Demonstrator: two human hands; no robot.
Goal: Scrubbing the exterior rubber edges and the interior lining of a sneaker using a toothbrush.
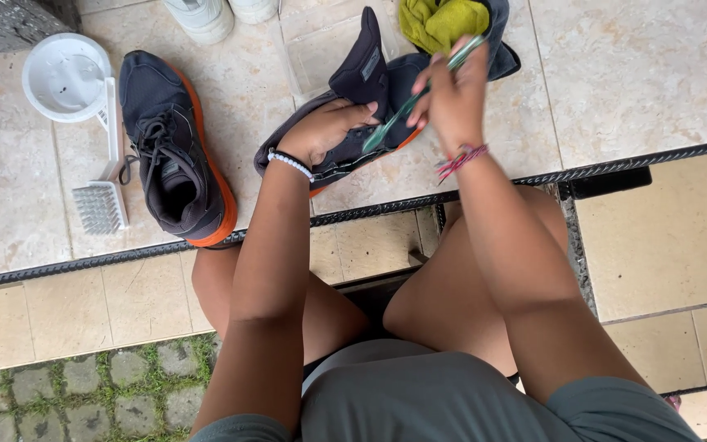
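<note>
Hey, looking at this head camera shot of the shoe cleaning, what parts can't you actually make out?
- Head view: bristle end of the green toothbrush, lost against the dark shoe and blurred.
- Left hand fingertips, tucked into that shoe.
- Right hand grip, motion-blurred.
- White shoes at the top, cut off by the frame edge.
- Yellow cloth, partly cut off at the top edge.
- Bowl contents, too faint to tell.

Daylit beige tiled floor (656, 74), mossy cobbles (83, 385)
</note>
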